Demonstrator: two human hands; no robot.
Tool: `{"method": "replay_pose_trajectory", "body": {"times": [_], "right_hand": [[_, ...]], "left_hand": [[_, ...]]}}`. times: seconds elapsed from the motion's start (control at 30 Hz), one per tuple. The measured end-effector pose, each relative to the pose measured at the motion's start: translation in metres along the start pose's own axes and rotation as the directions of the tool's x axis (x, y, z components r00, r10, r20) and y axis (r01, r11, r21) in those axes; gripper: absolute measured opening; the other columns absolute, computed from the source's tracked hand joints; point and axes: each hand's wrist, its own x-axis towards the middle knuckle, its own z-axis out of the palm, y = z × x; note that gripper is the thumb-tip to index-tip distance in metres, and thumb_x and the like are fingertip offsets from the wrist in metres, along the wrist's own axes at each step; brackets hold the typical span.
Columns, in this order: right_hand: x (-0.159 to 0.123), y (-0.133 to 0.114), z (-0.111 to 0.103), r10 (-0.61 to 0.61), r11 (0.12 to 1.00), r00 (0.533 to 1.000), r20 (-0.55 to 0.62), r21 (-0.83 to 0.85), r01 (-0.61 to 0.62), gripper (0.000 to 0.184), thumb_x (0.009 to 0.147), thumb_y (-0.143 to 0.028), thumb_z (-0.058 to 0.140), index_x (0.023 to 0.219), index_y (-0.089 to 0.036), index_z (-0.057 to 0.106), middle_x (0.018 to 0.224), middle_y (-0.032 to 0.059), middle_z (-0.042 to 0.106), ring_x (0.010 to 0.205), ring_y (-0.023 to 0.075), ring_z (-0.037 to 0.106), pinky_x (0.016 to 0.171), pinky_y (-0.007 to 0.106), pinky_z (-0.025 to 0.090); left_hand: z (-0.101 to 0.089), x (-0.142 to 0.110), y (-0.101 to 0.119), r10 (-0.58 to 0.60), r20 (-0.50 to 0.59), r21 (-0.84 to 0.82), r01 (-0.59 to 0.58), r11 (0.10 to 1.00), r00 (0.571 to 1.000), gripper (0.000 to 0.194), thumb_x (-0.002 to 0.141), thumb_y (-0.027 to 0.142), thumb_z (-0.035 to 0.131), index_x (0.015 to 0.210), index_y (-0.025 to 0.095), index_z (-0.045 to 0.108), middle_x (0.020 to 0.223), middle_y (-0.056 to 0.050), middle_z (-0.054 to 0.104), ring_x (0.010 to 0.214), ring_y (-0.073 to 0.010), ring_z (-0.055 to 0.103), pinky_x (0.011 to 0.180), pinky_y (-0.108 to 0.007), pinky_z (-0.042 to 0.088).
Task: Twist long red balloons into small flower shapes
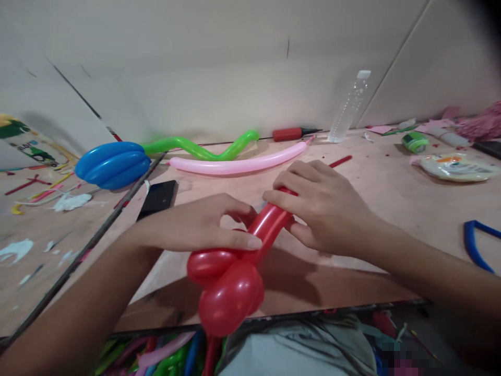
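Observation:
A red twisting balloon is between my hands, near the table's front edge. Its lower end is twisted into several round lobes, and a straight section runs up to the right. My left hand grips it where the lobes meet the straight part, thumb on top. My right hand wraps round the upper part of the straight section, and the tip beyond is hidden by its fingers. A thin red uninflated end shows past my right hand; I cannot tell whether it belongs to this balloon.
Behind lie a pink balloon, a green-stemmed blue balloon and a red hand pump. A clear bottle stands by the wall. A black phone lies left; a plastic packet and a blue balloon strip lie right.

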Motion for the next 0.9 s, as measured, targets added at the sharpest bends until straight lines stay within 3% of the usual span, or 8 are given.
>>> {"method": "replay_pose_trajectory", "body": {"times": [0.13, 0.23, 0.33, 0.5, 0.6, 0.67, 0.77, 0.9], "right_hand": [[-0.001, -0.003, 0.004, 0.107, 0.994, 0.993, -0.047, -0.001, -0.107, 0.027, 0.086, -0.018, 0.061, 0.111, -0.016, 0.071, 0.109, 0.0120, 0.071, 0.106, 0.0321, 0.057, 0.088, 0.043, 0.041], [-0.002, -0.003, 0.007, 0.214, 0.977, 0.976, -0.051, 0.038, -0.212, 0.021, 0.084, -0.019, 0.060, 0.102, -0.017, 0.071, 0.101, 0.0105, 0.073, 0.098, 0.0309, 0.059, 0.083, 0.042, 0.042], [-0.002, -0.003, 0.007, 0.231, 0.972, 0.971, -0.053, 0.047, -0.229, 0.017, 0.082, -0.020, 0.060, 0.095, -0.017, 0.070, 0.095, 0.0096, 0.072, 0.093, 0.0300, 0.060, 0.078, 0.041, 0.042], [-0.004, 0.005, 0.005, 0.184, 0.980, 0.983, -0.009, 0.083, -0.182, 0.022, 0.083, -0.030, 0.063, 0.100, -0.017, 0.068, 0.098, 0.0103, 0.072, 0.094, 0.0293, 0.061, 0.080, 0.040, 0.044], [-0.004, 0.015, 0.009, 0.233, 0.971, 0.972, 0.037, 0.043, -0.235, 0.022, 0.083, -0.033, 0.064, 0.100, -0.018, 0.066, 0.099, 0.0097, 0.073, 0.096, 0.0300, 0.063, 0.075, 0.038, 0.041], [-0.004, 0.021, 0.015, 0.345, 0.938, 0.935, 0.081, -0.004, -0.346, 0.018, 0.083, -0.034, 0.065, 0.094, -0.020, 0.064, 0.093, 0.0083, 0.073, 0.087, 0.0284, 0.064, 0.067, 0.036, 0.036], [-0.004, 0.026, 0.026, 0.502, 0.864, 0.852, 0.147, -0.056, -0.500, 0.015, 0.084, -0.032, 0.063, 0.092, -0.021, 0.060, 0.083, 0.0060, 0.072, 0.069, 0.0240, 0.060, 0.058, 0.034, 0.025], [-0.006, 0.018, 0.039, 0.513, 0.849, 0.841, 0.173, 0.043, -0.526, 0.020, 0.087, -0.034, 0.062, 0.102, -0.021, 0.060, 0.096, 0.0079, 0.072, 0.077, 0.0258, 0.063, 0.060, 0.034, 0.029]], "left_hand": [[0.018, 0.015, -0.010, 0.201, 0.125, -0.452, -0.125, 0.883, 0.972, 0.029, 0.099, 0.035, 0.059, 0.116, 0.018, 0.075, 0.119, -0.008, 0.078, 0.104, -0.0220, 0.074, 0.089, -0.028, 0.058], [0.029, 0.023, -0.020, 0.301, 0.027, -0.639, -0.215, 0.739, 0.953, 0.031, 0.089, 0.031, 0.073, 0.117, 0.017, 0.075, 0.122, -0.010, 0.077, 0.110, -0.0247, 0.072, 0.100, -0.034, 0.055], [0.035, 0.027, -0.023, 0.288, -0.059, -0.664, -0.253, 0.704, 0.956, 0.034, 0.086, 0.033, 0.079, 0.117, 0.019, 0.076, 0.121, -0.009, 0.077, 0.107, -0.0245, 0.072, 0.097, -0.033, 0.055], [0.038, 0.028, -0.022, 0.185, -0.097, -0.670, -0.201, 0.714, 0.978, 0.031, 0.087, 0.034, 0.076, 0.116, 0.023, 0.078, 0.118, -0.005, 0.078, 0.107, -0.0267, 0.072, 0.095, -0.036, 0.057], [0.039, 0.033, -0.028, 0.028, -0.191, -0.779, -0.169, 0.604, 0.981, 0.031, 0.086, 0.051, 0.072, 0.096, 0.023, 0.081, 0.101, -0.006, 0.079, 0.101, -0.0317, 0.074, 0.089, -0.041, 0.060], [0.040, 0.037, -0.035, -0.161, -0.339, -0.865, -0.240, 0.441, 0.927, 0.049, 0.087, 0.066, 0.061, 0.091, 0.021, 0.079, 0.094, -0.010, 0.079, 0.100, -0.0344, 0.074, 0.087, -0.045, 0.060], [0.041, 0.043, -0.046, -0.365, -0.471, -0.880, -0.400, 0.255, 0.803, 0.058, 0.089, 0.072, 0.053, 0.105, 0.020, 0.075, 0.106, -0.012, 0.078, 0.108, -0.0351, 0.072, 0.092, -0.048, 0.059], [0.046, 0.046, -0.049, -0.414, -0.459, -0.888, -0.403, 0.221, 0.786, 0.056, 0.086, 0.062, 0.064, 0.119, 0.017, 0.069, 0.124, -0.014, 0.074, 0.120, -0.0364, 0.067, 0.101, -0.051, 0.054]]}}
